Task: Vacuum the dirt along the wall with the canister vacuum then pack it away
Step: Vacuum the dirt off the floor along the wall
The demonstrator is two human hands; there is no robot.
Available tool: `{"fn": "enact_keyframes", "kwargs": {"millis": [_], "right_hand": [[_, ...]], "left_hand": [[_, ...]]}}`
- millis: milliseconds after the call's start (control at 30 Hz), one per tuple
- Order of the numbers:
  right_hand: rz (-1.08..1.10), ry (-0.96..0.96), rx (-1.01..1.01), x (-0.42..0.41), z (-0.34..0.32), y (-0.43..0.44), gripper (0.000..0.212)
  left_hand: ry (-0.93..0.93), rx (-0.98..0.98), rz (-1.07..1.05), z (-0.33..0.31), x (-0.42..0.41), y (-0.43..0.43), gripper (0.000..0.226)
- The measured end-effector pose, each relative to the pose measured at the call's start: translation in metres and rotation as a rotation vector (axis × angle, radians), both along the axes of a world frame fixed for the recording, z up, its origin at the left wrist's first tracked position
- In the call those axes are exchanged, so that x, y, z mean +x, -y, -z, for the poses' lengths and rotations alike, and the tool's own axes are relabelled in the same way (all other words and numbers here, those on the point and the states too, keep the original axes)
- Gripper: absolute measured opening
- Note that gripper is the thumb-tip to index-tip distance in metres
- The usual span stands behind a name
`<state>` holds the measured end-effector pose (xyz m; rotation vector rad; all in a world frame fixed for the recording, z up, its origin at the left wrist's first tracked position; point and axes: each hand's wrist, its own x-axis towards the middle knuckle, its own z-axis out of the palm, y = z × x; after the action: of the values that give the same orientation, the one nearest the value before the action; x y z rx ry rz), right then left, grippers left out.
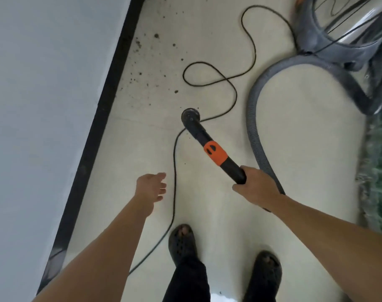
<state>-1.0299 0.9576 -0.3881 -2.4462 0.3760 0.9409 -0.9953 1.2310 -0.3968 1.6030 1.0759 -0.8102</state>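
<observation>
Found wand (207,144) clamped in right grip (256,186), tip low over cord (174,171). Found left grip (152,188) apart, holding nothing, beside cord. Logged dirt (156,35) along baseboard (103,105), beyond tip; canister (349,35) far right.

The right hand (256,186) grips the black wand (216,152) with its orange collar (215,153); the round nozzle (190,116) sits at the pale floor (294,127), atop the thin black cord (174,171); the left hand (152,188) hangs open beside that cord, touching nothing; dark dirt (156,35) speckles the floor near the black skirting (103,105) of the wall (37,83); the grey hose (254,118) curves to the canister vacuum (349,29) at upper right; two dark sandals (182,240) stand below.
</observation>
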Motion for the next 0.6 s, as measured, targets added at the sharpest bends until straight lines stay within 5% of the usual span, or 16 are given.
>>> {"fn": "enact_keyframes", "kwargs": {"millis": [400,600], "right_hand": [[-0.268,0.098,-0.181,-0.084,0.178,0.028,0.016],[-0.342,0.21,-0.223,-0.103,0.236,0.0,0.021]], "left_hand": [[0.142,0.461,0.556,0.228,-0.064,-0.001,0.051],[0.535,0.897,0.845,0.284,-0.057,-0.013,0.029]]}}
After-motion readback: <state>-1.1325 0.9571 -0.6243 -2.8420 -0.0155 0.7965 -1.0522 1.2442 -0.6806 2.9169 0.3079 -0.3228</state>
